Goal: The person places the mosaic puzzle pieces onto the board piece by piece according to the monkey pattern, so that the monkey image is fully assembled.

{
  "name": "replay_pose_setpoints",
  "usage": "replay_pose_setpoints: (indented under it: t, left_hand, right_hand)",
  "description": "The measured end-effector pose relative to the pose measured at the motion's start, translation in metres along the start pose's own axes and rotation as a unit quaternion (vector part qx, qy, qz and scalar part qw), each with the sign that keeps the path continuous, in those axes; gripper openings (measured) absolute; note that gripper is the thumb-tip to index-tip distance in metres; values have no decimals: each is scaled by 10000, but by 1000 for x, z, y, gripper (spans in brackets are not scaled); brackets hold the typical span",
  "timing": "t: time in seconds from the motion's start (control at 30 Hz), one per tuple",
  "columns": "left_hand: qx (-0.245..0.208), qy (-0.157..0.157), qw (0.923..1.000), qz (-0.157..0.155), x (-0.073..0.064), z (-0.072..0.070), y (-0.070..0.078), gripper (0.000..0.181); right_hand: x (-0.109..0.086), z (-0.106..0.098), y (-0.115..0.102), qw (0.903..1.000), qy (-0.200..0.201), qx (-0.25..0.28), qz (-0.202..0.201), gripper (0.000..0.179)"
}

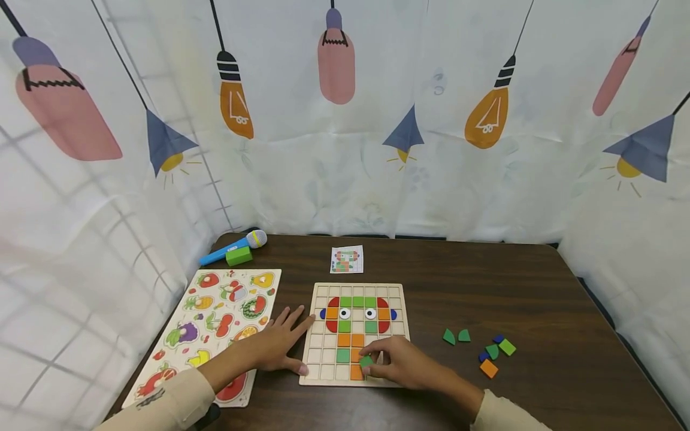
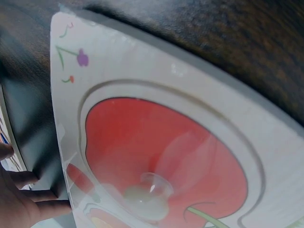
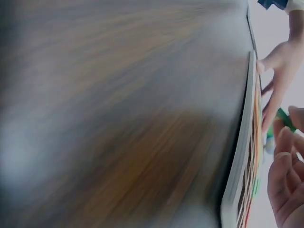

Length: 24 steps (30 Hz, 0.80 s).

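A wooden grid board (image 1: 326,355) lies flat on the table, with red, green, orange and blue pieces and two eye pieces set in its squares. My right hand (image 1: 401,363) pinches a small green piece (image 1: 366,361) over the lower middle of the board, beside an orange square (image 1: 356,372). In the right wrist view this green piece (image 3: 285,119) shows between thumb and fingers; its exact shape is partly hidden. Fingers spread, my left hand (image 1: 280,342) touches the board's left edge. Its forearm crosses above the fruit picture board (image 1: 215,293).
Loose pieces lie right of the board: two green quarter-rounds (image 1: 449,336), and a cluster with an orange square (image 1: 489,368), greens and blues. Behind stands a small pattern card (image 1: 347,259). A toy microphone (image 1: 232,248) and green block (image 1: 239,256) lie back left.
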<state>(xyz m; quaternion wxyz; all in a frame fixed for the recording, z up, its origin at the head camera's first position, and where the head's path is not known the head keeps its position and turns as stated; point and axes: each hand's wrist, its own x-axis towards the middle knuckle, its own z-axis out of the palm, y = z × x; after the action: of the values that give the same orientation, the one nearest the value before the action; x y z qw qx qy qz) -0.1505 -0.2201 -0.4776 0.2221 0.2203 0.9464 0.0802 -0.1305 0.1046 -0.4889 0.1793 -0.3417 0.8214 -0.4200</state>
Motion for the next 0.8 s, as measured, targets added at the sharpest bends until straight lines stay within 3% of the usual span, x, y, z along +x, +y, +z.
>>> replay_pose_setpoints:
  t: [0.2, 0.37, 0.63, 0.8]
  left_hand:
    - [-35, 43, 10000, 61, -1, 0, -1, 107]
    - [-114, 77, 9999, 101, -3, -2, 0, 106]
    - [-136, 75, 9998, 97, -4, -3, 1, 105]
    - [-112, 71, 9999, 85, -3, -1, 0, 105]
  right_hand:
    - [19, 16, -13, 9990, -133, -413, -89, 25]
    - [29, 28, -20, 9967, -24, -804, 71, 21]
    - [34, 34, -24, 9894, 269, -1401, 275, 21]
    - [35, 34, -22, 9889, 281, -1430, 287, 17]
